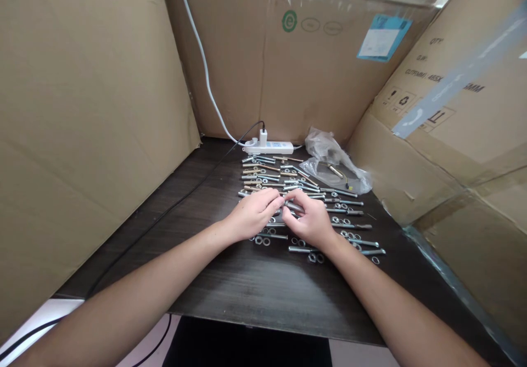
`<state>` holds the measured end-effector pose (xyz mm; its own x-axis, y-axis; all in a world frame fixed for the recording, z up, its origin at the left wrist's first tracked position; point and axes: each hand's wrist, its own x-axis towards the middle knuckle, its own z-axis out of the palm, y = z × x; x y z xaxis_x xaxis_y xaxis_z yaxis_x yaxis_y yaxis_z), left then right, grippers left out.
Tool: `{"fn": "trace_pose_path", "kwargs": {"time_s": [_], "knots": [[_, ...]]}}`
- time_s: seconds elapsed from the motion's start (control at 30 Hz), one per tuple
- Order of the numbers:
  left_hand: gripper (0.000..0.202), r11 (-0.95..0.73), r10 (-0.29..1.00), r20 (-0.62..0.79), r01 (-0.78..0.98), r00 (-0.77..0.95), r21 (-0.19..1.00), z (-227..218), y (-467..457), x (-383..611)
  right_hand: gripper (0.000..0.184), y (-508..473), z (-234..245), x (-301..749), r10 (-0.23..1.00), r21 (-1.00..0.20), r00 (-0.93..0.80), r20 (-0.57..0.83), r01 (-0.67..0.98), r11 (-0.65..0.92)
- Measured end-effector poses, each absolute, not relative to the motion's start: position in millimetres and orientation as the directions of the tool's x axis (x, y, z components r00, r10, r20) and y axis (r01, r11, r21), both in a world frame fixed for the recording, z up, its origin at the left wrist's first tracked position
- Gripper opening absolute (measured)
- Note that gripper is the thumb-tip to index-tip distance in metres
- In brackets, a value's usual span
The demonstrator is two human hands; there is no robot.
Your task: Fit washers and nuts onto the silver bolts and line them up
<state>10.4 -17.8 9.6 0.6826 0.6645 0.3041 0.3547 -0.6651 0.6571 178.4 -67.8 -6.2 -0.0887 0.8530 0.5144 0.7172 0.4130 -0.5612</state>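
Observation:
Both my hands meet over rows of metal bolts (349, 227) laid out on a dark wooden table (255, 284). My left hand (255, 213) and my right hand (310, 219) are closed in pinches on the two ends of one bolt (293, 207) held between them. Small nuts and washers (262, 240) lie beside the bolts just below my hands.
A white power strip (269, 147) with a plug and a white cable sits at the table's far edge. A crumpled clear plastic bag (333, 164) lies at the back right. Cardboard boxes (444, 153) wall the table on three sides. A black cable (173, 208) runs along the left.

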Motion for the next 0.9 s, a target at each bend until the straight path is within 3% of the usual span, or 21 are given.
{"fn": "trace_pose_path", "kwargs": {"time_s": [0.33, 0.6, 0.9], "knots": [[0.016, -0.627, 0.676, 0.267, 0.345, 0.687, 0.698, 8.1, -20.8, 9.3, 0.011, -65.5, -8.0, 180.9, 0.877, -0.593, -0.063, 0.476, 0.713, 0.373], [0.034, -0.675, 0.659, 0.294, 0.372, 0.692, 0.638, 7.7, -17.9, 9.6, 0.009, -68.8, -5.1, 177.2, 0.87, -0.581, -0.087, 0.484, 0.712, 0.395], [0.015, -0.635, 0.697, 0.29, 0.375, 0.656, 0.676, 10.3, -25.1, 8.7, 0.012, -67.6, -5.5, 180.0, 0.885, -0.636, -0.038, 0.463, 0.682, 0.362]]}}
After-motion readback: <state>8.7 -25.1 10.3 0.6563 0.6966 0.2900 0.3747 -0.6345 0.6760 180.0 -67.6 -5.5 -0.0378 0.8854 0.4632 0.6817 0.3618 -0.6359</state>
